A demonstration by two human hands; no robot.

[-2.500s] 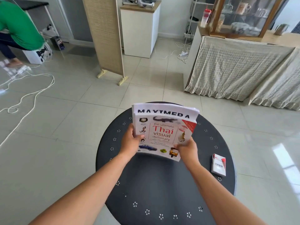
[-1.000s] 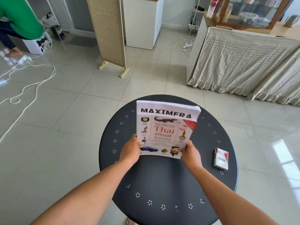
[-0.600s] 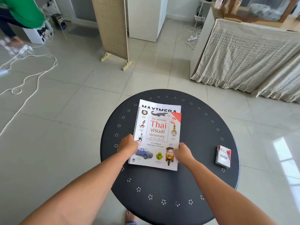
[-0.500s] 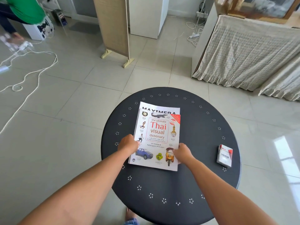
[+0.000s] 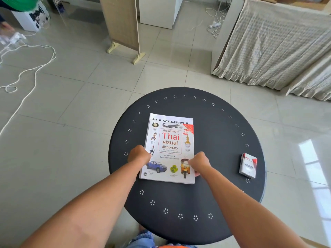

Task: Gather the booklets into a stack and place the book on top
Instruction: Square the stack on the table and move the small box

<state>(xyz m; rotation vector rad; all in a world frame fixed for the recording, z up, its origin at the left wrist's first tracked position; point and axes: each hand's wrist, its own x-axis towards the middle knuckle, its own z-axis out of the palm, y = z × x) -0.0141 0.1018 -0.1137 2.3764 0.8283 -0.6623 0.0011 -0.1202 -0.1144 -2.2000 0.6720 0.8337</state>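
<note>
A white book titled "the ultimate Thai visual dictionary" (image 5: 170,140) lies flat, face up, on top of the booklets (image 5: 172,118), of which only a strip with black lettering shows past its far edge. The stack rests near the middle of a round black table (image 5: 218,140). My left hand (image 5: 139,155) is curled on the stack's left edge. My right hand (image 5: 199,162) is curled on the right edge, fingertips tucked under it.
A small red and white pack (image 5: 248,165) stands on the table at the right. On the floor are a white cable (image 5: 35,68) at left, a wooden screen (image 5: 121,24), a white cabinet (image 5: 157,11) and cloth-covered furniture (image 5: 277,42). A person in green (image 5: 18,2) is far left.
The stack, held tilted up above the table a second ago, has been laid flat on it. Both hands stay on its side edges; my view has tipped downward.
</note>
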